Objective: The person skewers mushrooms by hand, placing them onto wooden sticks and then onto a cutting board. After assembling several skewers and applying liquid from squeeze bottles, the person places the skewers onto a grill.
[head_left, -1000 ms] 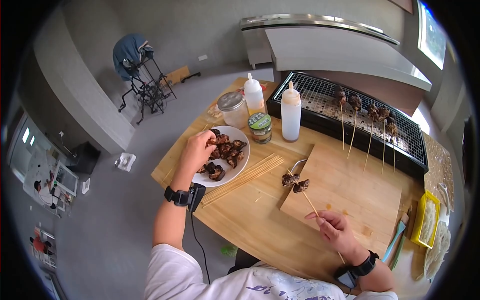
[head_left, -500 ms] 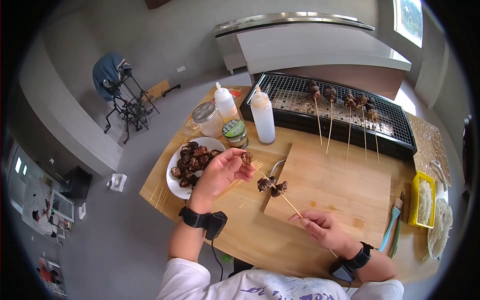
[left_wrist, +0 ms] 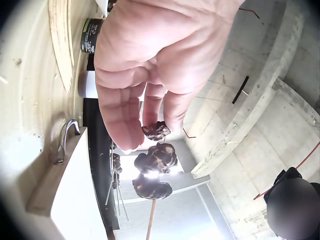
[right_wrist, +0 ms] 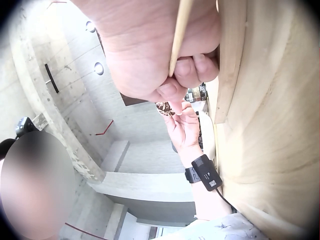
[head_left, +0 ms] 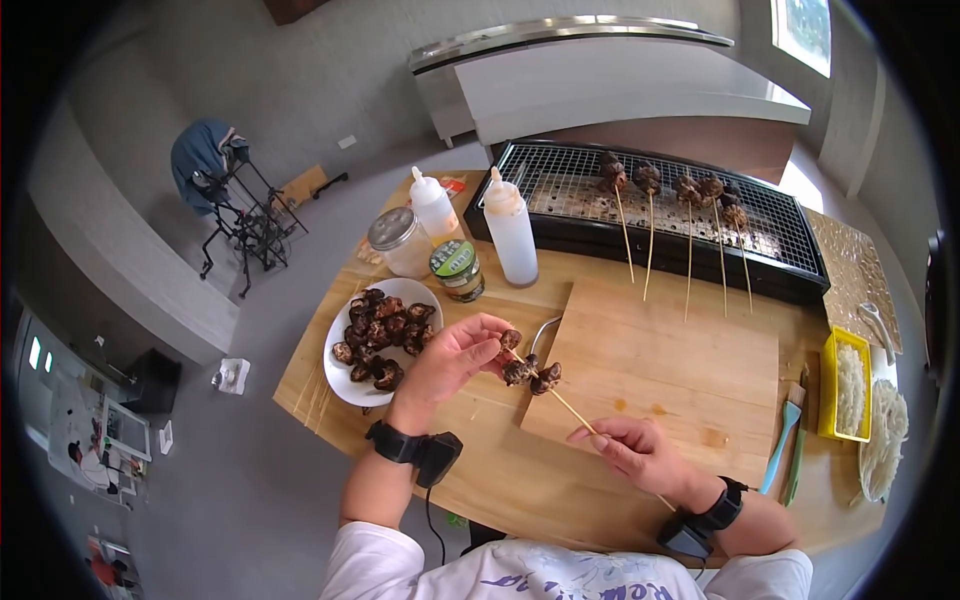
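Observation:
My left hand [head_left: 452, 360] pinches a dark brown mushroom [left_wrist: 156, 131] between thumb and fingertips, right at the tip of a bamboo skewer [head_left: 574, 410]. Two more dark mushrooms [left_wrist: 155, 172] sit on that skewer just below the pinched one. Lower down, my right hand [head_left: 640, 455] grips the skewer's shaft and holds it slanted up to the left over the table. In the right wrist view, its curled fingers [right_wrist: 185, 72] wrap the stick. On a white plate [head_left: 348, 388] left of my left hand lies a heap of similar mushrooms [head_left: 385, 322].
A wooden cutting board [head_left: 660, 370] lies under and beyond the skewer. Behind it stands a black grill [head_left: 560, 215] bearing several mushroom skewers. Squeeze bottles [head_left: 512, 240], a lidded jar [head_left: 398, 245] and a green-topped jar [head_left: 457, 272] stand back left. A yellow basket [head_left: 830, 400] sits right.
My left hand has lifted a mushroom from the plate and carried it right to the skewer's tip. The right hand keeps its grip on the skewer. The head view has shifted slightly.

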Available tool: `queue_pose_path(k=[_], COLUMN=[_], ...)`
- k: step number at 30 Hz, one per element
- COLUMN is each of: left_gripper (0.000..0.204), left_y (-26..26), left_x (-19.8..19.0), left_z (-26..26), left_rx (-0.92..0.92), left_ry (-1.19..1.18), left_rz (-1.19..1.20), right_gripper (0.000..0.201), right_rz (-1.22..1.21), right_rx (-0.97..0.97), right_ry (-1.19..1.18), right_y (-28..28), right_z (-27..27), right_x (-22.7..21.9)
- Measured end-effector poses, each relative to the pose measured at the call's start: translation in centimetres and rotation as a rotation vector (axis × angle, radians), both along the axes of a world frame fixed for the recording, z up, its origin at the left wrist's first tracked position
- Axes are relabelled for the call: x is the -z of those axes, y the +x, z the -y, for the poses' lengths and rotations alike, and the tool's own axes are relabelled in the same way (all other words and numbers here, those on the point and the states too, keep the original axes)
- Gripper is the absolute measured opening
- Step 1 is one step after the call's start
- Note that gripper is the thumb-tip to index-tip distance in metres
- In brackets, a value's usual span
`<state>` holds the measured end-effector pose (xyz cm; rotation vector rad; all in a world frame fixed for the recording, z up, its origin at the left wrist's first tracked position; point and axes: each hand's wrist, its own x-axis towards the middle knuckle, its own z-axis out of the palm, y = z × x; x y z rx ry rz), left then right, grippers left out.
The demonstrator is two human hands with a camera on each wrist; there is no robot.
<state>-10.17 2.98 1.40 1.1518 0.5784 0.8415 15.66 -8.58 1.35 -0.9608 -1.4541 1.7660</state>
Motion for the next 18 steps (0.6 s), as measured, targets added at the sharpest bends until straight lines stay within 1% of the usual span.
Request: queue_pose_path(k=[1,11,18], left_gripper=[0.031,0.032,0.029], left_y=[-0.08,-0.22,-0.13], left_x=[-0.18,-0.42,-0.34], left_z=[0.05,0.38,0.53], left_rx=[0.020,0.010,-0.011], left_ry=[-0.005,0.021,0.032], left_rz=[-0.032,-0.047,-0.058], right_gripper=[0.027,0.028,0.027], right_rz=[0.011,0.028,0.061], right_rx=[-0.007,-0.010,-0.012], right_ry=[-0.004,-0.001,0.015], right_y=[-0.03,0.05,0.06], right_z=[-0.04,0.06,0.01], right_x=[-0.14,-0.01,0.02])
